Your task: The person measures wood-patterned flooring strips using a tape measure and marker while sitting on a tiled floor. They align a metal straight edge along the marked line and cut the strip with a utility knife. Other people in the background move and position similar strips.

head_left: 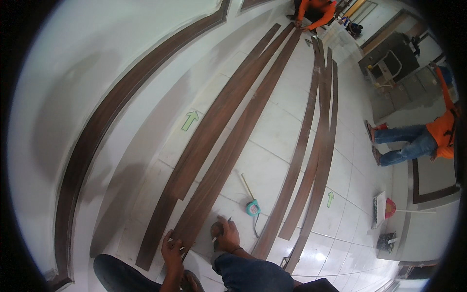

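Observation:
A long dark brown wooden strip [228,151] runs from my knees to the far end of the floor. At its near end my left hand [171,249] grips the edge, its fingers bent over the wood. My right hand [228,237] is closed beside my right foot, right of that strip; a small dark tip pokes up from its fingers, too small to name. Another brown board [206,131] lies alongside on the left, overlapping a shorter-looking piece [158,233]. A teal tape measure [253,208] rests ahead of my right hand, its yellow blade partly out.
Several more brown strips [311,170] lie crossing on the right. At the far end a person in orange [316,14] crouches by the boards. Another person [413,138] stands at right, near a dustpan [379,210] and a black container [386,242]. A brown-trimmed wall [92,126] rises on the left.

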The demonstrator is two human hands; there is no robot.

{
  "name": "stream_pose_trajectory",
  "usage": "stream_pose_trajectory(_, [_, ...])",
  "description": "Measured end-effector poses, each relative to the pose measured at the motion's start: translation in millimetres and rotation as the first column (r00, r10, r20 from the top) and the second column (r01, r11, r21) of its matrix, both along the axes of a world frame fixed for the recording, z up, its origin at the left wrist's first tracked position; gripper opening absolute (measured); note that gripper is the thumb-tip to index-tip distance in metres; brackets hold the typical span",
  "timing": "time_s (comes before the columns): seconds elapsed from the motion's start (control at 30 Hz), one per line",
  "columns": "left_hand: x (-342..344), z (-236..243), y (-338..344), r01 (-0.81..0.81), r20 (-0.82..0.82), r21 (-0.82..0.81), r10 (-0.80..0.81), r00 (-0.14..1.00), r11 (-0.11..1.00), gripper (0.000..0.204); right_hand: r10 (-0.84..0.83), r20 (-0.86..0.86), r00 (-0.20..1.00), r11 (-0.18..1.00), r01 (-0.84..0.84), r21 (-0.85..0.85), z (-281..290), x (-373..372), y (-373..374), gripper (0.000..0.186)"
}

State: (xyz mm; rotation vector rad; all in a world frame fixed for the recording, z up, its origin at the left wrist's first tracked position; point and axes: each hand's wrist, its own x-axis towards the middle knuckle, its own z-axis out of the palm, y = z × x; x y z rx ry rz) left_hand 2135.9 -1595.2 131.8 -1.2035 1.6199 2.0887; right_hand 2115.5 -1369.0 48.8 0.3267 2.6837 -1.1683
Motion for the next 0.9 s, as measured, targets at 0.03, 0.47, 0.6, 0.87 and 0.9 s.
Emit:
stream_pose_trajectory(0.03, [3,-12,2,-0.003,0.003,0.001,0.003,1.000,1.000,0.067,0.003,0.003,1.000,1.000,-0.003,0.001,-1,1,0,0.057])
stream_pose_trajectory(0.47, [3,-79,7,0.325,0.076,-0.521,-0.336,0.939,0.790,0.052,0.007,-0.057,0.998,1.000,-0.008,-0.019,-14,1,4,0.049])
stream_pose_trajectory(0.6, [-2,-69,6,0.374,0.098,-0.577,-0.393,0.914,0.726,0.045,0.012,-0.048,0.999,1.000,-0.011,0.019,-10,0,3,0.051])
stream_pose_trajectory(0.87, [4,-67,21,0.255,0.040,-0.534,-0.277,0.960,0.806,0.043,-0.008,-0.001,1.000,1.000,0.008,-0.027,-1,-1,-2,0.058])
stream_pose_trajectory(0.9, [7,-72,21,0.191,0.056,-0.471,-0.187,0.981,0.861,0.045,0.002,0.010,1.000,1.000,-0.002,-0.014,-5,1,0,0.059])
